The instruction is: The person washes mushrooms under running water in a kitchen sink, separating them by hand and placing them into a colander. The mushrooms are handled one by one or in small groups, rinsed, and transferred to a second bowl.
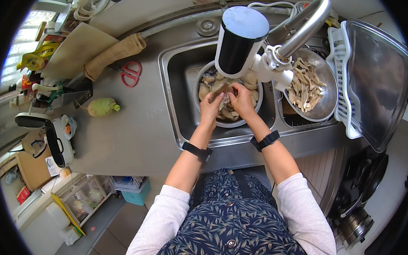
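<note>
Both my hands are over a round metal bowl (259,104) in the sink, gripping one oyster mushroom (222,92) between them. My left hand (210,107) has its thumb and fingers on the near left side of the cap. On the right, my right hand (241,100) pinches the other side, and its fingers hide part of the piece. More pale mushrooms (227,114) lie in the bowl, partly in what looks like water. To the right, a perforated metal colander (326,73) holds torn mushroom strips (306,86).
A faucet-mounted water filter (236,46) hangs over the bowl's far side, below the curved faucet (313,26). The steel sink (177,112) surrounds the bowl. Left on the counter are red-handled scissors (131,74) and a green radish (103,107). A white dish rack (344,83) stands right of the colander.
</note>
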`<state>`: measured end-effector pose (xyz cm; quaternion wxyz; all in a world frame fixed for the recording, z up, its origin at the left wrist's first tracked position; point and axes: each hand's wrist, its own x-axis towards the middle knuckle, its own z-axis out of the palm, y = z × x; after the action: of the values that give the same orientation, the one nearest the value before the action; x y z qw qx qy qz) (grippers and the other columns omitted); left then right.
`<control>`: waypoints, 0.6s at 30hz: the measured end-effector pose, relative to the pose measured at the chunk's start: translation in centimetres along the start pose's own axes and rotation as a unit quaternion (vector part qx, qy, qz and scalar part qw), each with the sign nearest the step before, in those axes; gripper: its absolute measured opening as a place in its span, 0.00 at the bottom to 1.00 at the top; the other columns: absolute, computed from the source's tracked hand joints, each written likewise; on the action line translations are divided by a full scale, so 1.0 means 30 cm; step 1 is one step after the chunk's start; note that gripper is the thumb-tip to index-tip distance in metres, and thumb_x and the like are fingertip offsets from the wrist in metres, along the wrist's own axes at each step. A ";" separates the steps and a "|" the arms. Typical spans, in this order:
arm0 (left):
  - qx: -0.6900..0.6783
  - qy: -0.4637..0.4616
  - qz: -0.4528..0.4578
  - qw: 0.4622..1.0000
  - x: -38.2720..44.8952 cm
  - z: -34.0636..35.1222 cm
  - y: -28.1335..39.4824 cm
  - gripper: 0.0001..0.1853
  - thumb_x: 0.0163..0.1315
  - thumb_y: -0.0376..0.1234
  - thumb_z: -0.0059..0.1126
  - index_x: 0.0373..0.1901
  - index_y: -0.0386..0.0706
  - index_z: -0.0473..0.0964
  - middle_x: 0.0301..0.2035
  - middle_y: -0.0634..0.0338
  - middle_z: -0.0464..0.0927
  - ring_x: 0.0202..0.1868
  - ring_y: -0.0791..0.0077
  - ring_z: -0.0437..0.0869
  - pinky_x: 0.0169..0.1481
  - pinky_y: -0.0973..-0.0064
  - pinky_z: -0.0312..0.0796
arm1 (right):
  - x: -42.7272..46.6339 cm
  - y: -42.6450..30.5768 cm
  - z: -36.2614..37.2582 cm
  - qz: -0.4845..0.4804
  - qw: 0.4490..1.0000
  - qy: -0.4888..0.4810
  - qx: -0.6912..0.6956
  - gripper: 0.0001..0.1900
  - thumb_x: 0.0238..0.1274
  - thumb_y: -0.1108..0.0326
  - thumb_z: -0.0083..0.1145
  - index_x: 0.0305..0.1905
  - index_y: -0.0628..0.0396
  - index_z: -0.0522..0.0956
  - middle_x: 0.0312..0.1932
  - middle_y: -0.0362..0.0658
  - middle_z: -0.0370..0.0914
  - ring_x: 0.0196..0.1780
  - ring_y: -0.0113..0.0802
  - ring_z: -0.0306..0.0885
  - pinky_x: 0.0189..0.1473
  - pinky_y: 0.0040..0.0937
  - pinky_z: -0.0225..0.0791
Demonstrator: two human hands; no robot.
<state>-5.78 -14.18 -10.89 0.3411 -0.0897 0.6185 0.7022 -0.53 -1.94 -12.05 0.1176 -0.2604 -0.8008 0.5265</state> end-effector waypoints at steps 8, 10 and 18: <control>0.044 0.014 -0.113 0.993 0.013 -0.072 0.056 0.17 0.61 0.36 0.63 0.48 0.36 0.75 0.38 0.59 0.81 0.36 0.74 0.83 0.38 0.76 0.77 | 0.057 -0.008 -0.177 0.292 0.849 -0.234 0.373 0.03 0.61 0.74 0.55 0.39 0.60 0.75 0.28 0.39 0.76 0.29 0.24 0.76 0.34 0.23 0.74; 0.048 -0.008 -0.101 0.994 0.025 -0.070 0.066 0.18 0.61 0.36 0.64 0.48 0.36 0.75 0.38 0.60 0.80 0.36 0.74 0.83 0.38 0.76 0.77 | 0.061 -0.012 -0.205 0.334 0.819 -0.209 0.417 0.04 0.61 0.75 0.54 0.39 0.60 0.74 0.30 0.39 0.76 0.30 0.25 0.76 0.35 0.24 0.74; 0.036 0.008 -0.073 0.997 0.020 -0.068 0.115 0.19 0.59 0.33 0.65 0.50 0.36 0.75 0.40 0.60 0.81 0.40 0.75 0.82 0.43 0.75 0.76 | 0.063 -0.045 -0.235 0.316 0.822 -0.146 0.451 0.10 0.60 0.67 0.52 0.45 0.57 0.72 0.32 0.41 0.74 0.33 0.27 0.76 0.32 0.24 0.73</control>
<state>-8.87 -15.86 -8.87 0.3900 -0.1280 0.6374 0.6521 0.76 4.19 -8.05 -0.0692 -0.3371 -0.3555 0.8690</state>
